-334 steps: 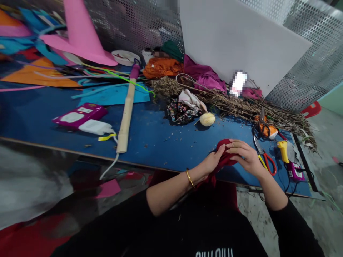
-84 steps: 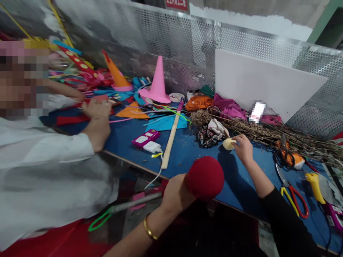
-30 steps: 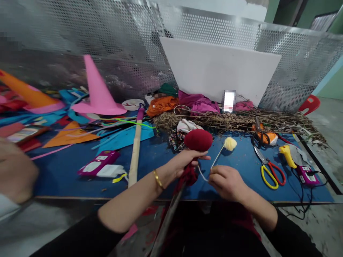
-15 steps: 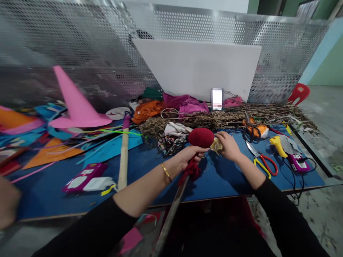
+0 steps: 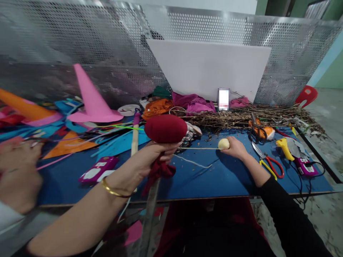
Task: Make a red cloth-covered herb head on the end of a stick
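My left hand is wrapped round the gathered neck of a stuffed head covered in red cloth. The loose red cloth hangs below my fingers around a wooden stick that slants down past the table edge. Over to the right, my right hand closes on a cream ball of string. A taut strand runs from the ball to the neck under the red head. A loose string end trails over the blue table.
Scissors, dark-handled scissors, a yellow glue gun and a purple device lie at right. Dry twigs line the back. A pink cone hat stands left, near another person's hand.
My left hand has brought the red head and stick leftward and closer. My right hand has moved apart from it with the string ball, drawing the strand tight. Another person's hands have entered further at left.
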`<state>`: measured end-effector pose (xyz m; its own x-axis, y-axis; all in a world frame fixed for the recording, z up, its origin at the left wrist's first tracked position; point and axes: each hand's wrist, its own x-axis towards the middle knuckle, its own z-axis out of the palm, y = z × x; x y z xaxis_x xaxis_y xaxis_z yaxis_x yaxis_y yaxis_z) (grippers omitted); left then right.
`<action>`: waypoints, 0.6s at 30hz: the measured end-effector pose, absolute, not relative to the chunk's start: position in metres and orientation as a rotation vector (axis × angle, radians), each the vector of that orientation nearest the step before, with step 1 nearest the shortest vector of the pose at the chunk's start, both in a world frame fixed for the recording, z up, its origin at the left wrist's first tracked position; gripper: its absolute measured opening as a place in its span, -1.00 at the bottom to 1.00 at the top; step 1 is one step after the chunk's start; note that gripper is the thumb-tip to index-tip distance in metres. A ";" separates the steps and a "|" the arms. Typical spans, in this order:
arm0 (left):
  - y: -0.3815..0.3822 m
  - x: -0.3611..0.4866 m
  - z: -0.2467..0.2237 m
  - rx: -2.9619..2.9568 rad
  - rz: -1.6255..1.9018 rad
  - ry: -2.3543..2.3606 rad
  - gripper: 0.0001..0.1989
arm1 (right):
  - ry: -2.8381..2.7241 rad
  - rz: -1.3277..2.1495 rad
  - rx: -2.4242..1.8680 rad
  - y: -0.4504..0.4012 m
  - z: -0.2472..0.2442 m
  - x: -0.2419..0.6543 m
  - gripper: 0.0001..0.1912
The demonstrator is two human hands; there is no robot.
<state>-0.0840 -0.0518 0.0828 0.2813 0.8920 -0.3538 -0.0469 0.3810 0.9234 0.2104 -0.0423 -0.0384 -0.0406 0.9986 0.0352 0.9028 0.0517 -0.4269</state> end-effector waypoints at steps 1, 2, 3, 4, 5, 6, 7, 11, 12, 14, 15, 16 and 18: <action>-0.054 -0.088 0.084 0.966 0.803 1.106 -0.64 | -1.947 0.415 -1.978 -0.044 -0.038 0.211 -0.51; -0.056 -0.091 0.085 0.949 0.817 1.118 -0.62 | -1.894 0.417 -2.030 -0.046 -0.037 0.211 -0.52; -0.059 -0.094 0.086 0.931 0.825 1.132 -0.61 | -1.853 0.411 -2.074 -0.048 -0.037 0.212 -0.51; -0.061 -0.096 0.087 0.918 0.824 1.138 -0.59 | -1.825 0.386 -2.100 -0.050 -0.036 0.213 -0.48; -0.064 -0.098 0.089 0.910 0.823 1.142 -0.58 | -1.822 0.342 -2.097 -0.052 -0.036 0.213 -0.45; -0.066 -0.099 0.090 0.906 0.820 1.145 -0.57 | -1.849 0.289 -2.060 -0.053 -0.036 0.214 -0.41; -0.068 -0.100 0.091 0.908 0.817 1.147 -0.57 | -1.901 0.232 -1.993 -0.054 -0.037 0.213 -0.36; -0.073 -0.101 0.095 0.938 0.816 1.122 -0.59 | -2.196 0.122 -1.651 -0.052 -0.038 0.205 -0.34; -0.073 -0.102 0.097 0.941 0.816 1.118 -0.59 | -2.212 0.140 -1.643 -0.051 -0.038 0.203 -0.39; -0.073 -0.106 0.103 0.943 0.838 1.115 -0.60 | -2.170 0.178 -1.720 -0.049 -0.036 0.201 -0.47; -0.073 -0.109 0.106 0.946 0.856 1.113 -0.60 | -2.139 0.168 -1.771 -0.049 -0.034 0.203 -0.48; -0.073 -0.112 0.109 0.953 0.876 1.107 -0.60 | -2.124 0.134 -1.806 -0.049 -0.032 0.206 -0.47; -0.072 -0.119 0.113 0.995 0.920 1.069 -0.59 | -2.160 0.042 -1.807 -0.050 -0.029 0.215 -0.37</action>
